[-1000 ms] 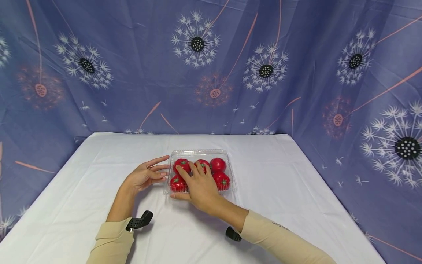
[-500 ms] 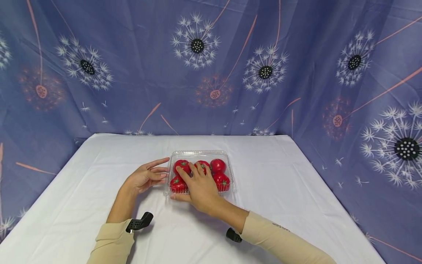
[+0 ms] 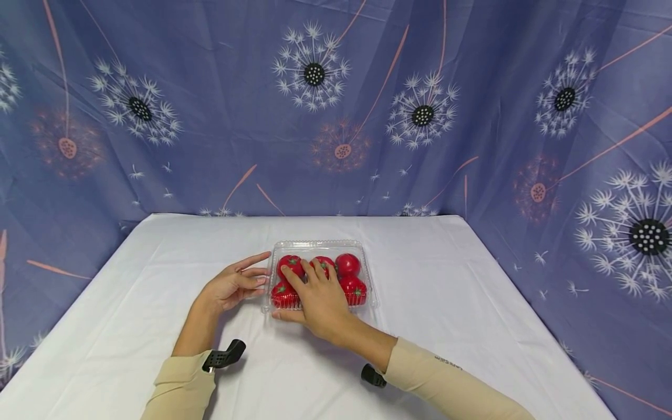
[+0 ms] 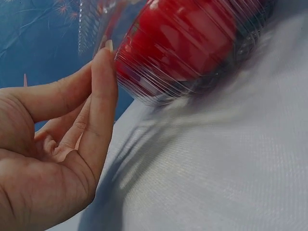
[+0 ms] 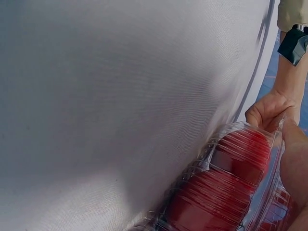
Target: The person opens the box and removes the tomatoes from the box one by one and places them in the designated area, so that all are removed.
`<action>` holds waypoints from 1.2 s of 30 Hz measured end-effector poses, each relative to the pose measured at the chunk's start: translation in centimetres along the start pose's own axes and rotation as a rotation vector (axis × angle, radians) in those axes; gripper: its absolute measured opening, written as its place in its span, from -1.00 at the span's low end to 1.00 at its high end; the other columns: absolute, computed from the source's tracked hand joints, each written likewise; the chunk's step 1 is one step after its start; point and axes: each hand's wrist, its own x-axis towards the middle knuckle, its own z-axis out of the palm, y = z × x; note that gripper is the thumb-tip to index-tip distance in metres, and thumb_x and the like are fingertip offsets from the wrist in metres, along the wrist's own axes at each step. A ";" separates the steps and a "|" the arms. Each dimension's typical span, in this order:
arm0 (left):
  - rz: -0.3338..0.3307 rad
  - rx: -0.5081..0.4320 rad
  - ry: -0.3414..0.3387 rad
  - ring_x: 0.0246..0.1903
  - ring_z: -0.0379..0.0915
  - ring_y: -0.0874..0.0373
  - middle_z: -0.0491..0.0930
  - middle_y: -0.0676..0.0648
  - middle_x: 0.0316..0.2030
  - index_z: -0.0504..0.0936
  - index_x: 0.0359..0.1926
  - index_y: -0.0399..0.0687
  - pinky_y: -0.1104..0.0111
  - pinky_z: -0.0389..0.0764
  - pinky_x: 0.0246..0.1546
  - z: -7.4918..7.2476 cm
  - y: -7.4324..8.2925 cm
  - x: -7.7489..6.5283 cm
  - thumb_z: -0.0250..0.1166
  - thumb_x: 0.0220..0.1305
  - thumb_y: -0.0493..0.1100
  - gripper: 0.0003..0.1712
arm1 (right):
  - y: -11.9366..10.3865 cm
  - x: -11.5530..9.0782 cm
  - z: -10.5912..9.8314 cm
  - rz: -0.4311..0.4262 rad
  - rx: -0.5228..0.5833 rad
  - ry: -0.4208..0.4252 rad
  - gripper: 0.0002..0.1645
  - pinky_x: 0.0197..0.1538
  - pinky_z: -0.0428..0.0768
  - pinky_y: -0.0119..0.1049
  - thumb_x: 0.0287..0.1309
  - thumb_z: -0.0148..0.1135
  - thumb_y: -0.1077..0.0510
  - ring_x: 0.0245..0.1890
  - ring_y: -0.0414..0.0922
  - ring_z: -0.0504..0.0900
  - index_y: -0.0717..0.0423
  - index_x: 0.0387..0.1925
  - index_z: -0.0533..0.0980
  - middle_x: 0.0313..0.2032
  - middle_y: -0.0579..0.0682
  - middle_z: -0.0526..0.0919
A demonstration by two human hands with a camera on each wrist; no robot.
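Observation:
A clear plastic clamshell box [image 3: 317, 244] lies on the table, its lid appearing closed over several red tomatoes [image 3: 347, 265] with green tops. My right hand [image 3: 324, 306] rests across the lid with spread fingers, its thumb along the front edge; it hides part of the tomatoes. At the box's left side, my left hand [image 3: 233, 286] has its thumb and fingertips on the rim. In the left wrist view those fingertips [image 4: 103, 60] come together at the plastic edge, seeming to pinch it. The right wrist view shows the ridged box wall [image 5: 240, 168] close up.
White cloth [image 3: 446, 303] covers the table beneath the box. Behind and at the sides hangs a blue curtain [image 3: 236, 116] printed with dandelions. A black wrist camera [image 3: 224, 354] is strapped at the left sleeve, and another camera [image 3: 373, 375] sits under the right wrist.
Both hands and the box keep their places relative to each other. The whole head view has shifted very slightly downward in the picture.

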 end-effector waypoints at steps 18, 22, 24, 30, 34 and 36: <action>0.017 -0.022 0.014 -0.27 0.71 0.19 0.69 -0.08 -0.13 0.21 0.54 -0.20 0.35 0.77 -0.26 0.2 0.0 0.0 0.11 0.35 -0.53 -0.24 | 0.0 0.0 0.1 -0.008 -0.018 -0.006 0.11 0.50 0.22 0.24 0.15 -0.10 -0.69 0.49 0.19 0.26 -0.23 0.57 0.16 0.47 0.12 0.31; 0.017 0.007 0.027 -0.29 0.71 0.21 0.68 -0.06 -0.14 0.17 0.54 -0.22 0.35 0.77 -0.28 0.3 0.1 0.1 0.13 0.36 -0.51 -0.23 | 0.0 0.0 0.1 -0.009 -0.019 -0.002 0.09 0.50 0.23 0.23 0.17 -0.09 -0.68 0.49 0.20 0.26 -0.23 0.57 0.17 0.47 0.13 0.32; 0.016 0.021 0.036 -0.30 0.70 0.21 0.68 -0.06 -0.15 0.17 0.54 -0.23 0.36 0.77 -0.29 0.3 0.1 0.1 0.13 0.36 -0.51 -0.23 | 0.0 -0.1 0.2 -0.010 -0.024 0.001 0.09 0.50 0.23 0.23 0.17 -0.09 -0.68 0.49 0.21 0.27 -0.23 0.57 0.17 0.47 0.14 0.32; 0.015 0.054 0.057 -0.35 0.70 0.23 0.69 -0.04 -0.18 0.18 0.53 -0.25 0.36 0.77 -0.31 0.5 0.2 0.1 0.17 0.34 -0.48 -0.23 | -0.1 -0.1 0.4 -0.016 -0.061 0.027 0.08 0.49 0.29 0.18 0.18 -0.10 -0.68 0.47 0.20 0.31 -0.23 0.57 0.18 0.46 0.14 0.35; 0.014 0.070 0.073 -0.37 0.70 0.22 0.70 -0.04 -0.20 0.20 0.52 -0.25 0.36 0.77 -0.32 0.7 0.4 0.1 0.18 0.34 -0.47 -0.24 | -0.1 -0.2 0.6 -0.024 -0.087 0.069 0.07 0.45 0.36 0.15 0.17 -0.10 -0.68 0.43 0.19 0.37 -0.23 0.54 0.23 0.43 0.13 0.41; 0.014 0.083 0.081 -0.35 0.70 0.22 0.71 -0.03 -0.20 0.21 0.52 -0.24 0.35 0.77 -0.32 0.8 0.5 0.1 0.18 0.34 -0.47 -0.25 | -0.1 -0.1 0.7 -0.023 -0.095 0.090 0.06 0.44 0.39 0.13 0.16 -0.10 -0.69 0.42 0.18 0.40 -0.24 0.53 0.26 0.41 0.13 0.43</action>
